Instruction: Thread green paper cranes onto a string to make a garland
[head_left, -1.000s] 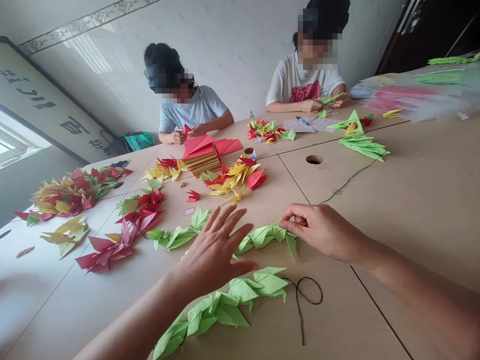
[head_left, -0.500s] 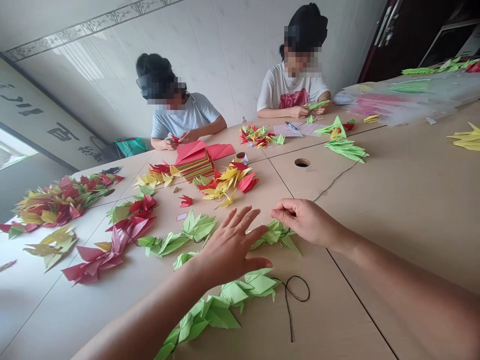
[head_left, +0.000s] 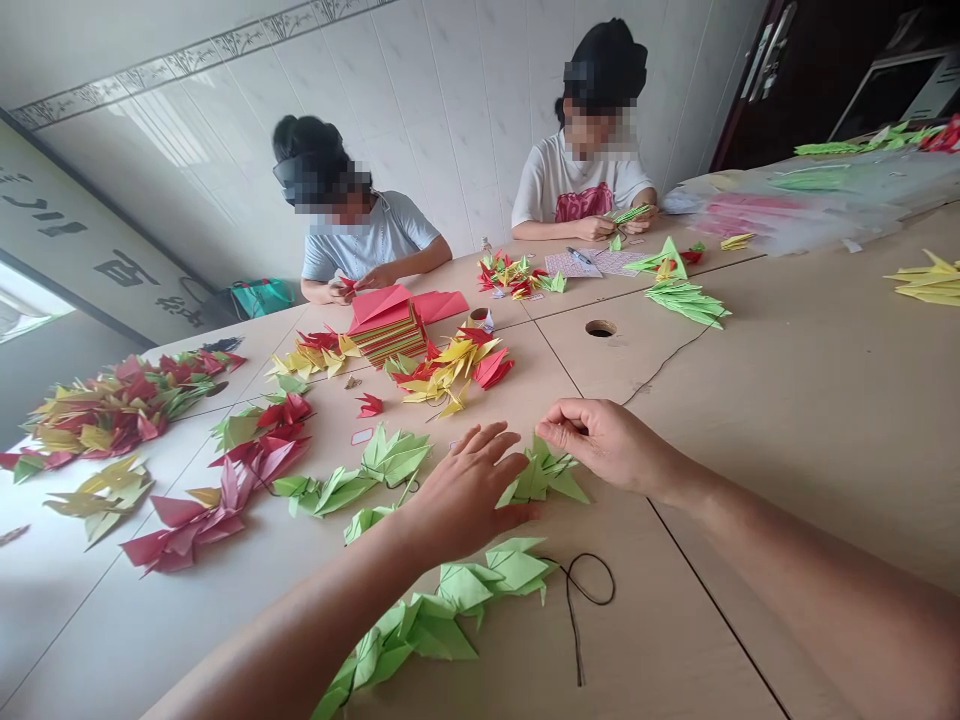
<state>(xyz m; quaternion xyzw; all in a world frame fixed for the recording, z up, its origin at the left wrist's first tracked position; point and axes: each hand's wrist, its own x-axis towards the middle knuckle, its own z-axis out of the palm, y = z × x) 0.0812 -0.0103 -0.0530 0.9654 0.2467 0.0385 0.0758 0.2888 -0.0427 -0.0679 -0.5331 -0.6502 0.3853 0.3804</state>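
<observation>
Right hand (head_left: 611, 445) pinches a light-green folded-paper crane (head_left: 541, 475) at its tip — left hand (head_left: 472, 490) lies open just beside it, fingers spread. A green paper-crane strand (head_left: 427, 625) lies flat nearby, black thread (head_left: 577, 600) looped loose, apparently against tangling.

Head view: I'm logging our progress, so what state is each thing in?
Left hand, open, fingers spread.
Right hand, fingers pinched together at the cranes.
Green paper cranes, lying in a bunch on the table.
Black thread, loose loop.
Stack of paper, squared, red sheets on top.

White tiled walls (head_left: 465, 120) carry a patterned border (head_left: 202, 48), with a calligraphy panel (head_left: 97, 240) above a bright window (head_left: 26, 315).
</observation>
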